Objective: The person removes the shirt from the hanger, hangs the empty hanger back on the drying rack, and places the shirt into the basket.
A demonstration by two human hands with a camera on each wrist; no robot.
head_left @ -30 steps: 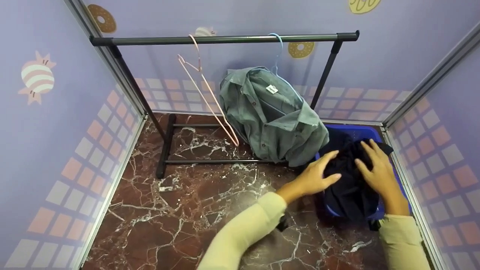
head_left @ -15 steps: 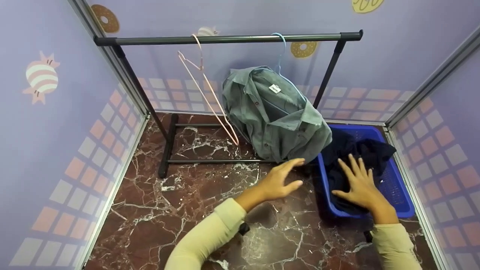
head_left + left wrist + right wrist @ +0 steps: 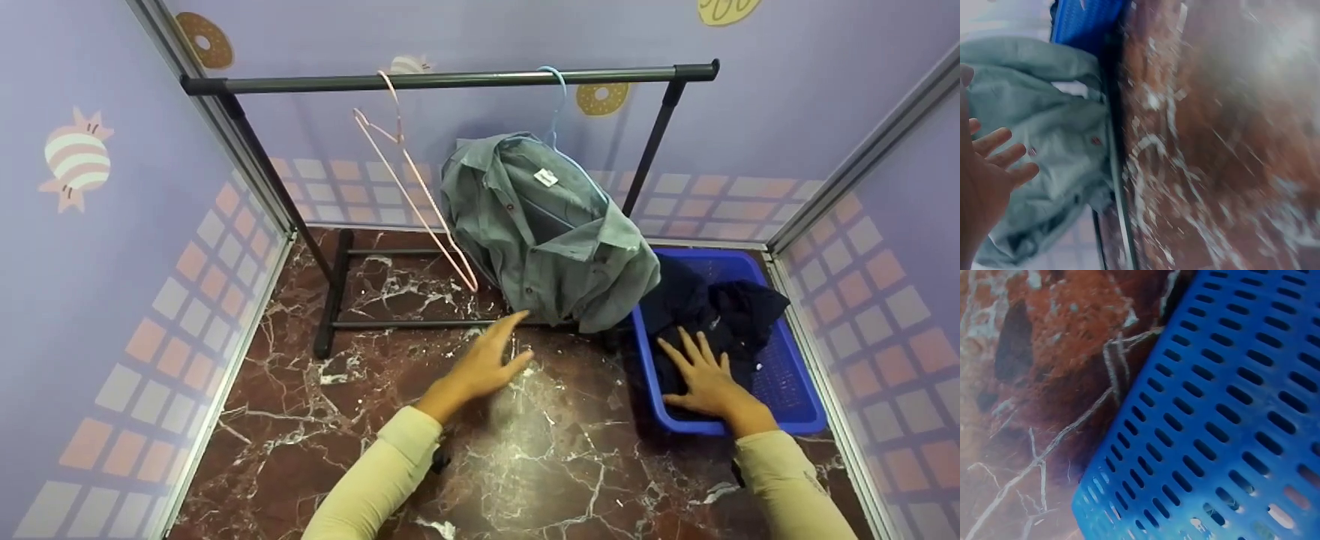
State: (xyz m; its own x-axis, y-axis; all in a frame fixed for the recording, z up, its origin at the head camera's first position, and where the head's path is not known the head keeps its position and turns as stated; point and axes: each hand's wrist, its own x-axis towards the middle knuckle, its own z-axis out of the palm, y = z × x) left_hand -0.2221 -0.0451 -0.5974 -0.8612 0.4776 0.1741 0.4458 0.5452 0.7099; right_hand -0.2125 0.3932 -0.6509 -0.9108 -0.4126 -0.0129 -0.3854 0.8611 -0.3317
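Note:
In the head view my left hand is above the marbled floor, fingers extended and thumb apart, holding nothing. Its fingertips come near the hem of a grey-green button-up shirt, which hangs on a blue hanger. The left wrist view shows the left fingers in front of that shirt. My right hand rests with spread fingers on dark navy clothing in the blue plastic basket. In the right wrist view only the basket's slotted wall and floor appear; the hand is out of sight there.
A black garment rack stands against the back wall, its lower bars near the floor. From its rail also hangs a bare pink hanger. Patterned panels enclose the left, back and right sides; the basket sits close to the right panel.
My left hand has moved left, away from the basket. The right hand has drawn back toward the basket's near side, and the dark clothing now lies lower inside it.

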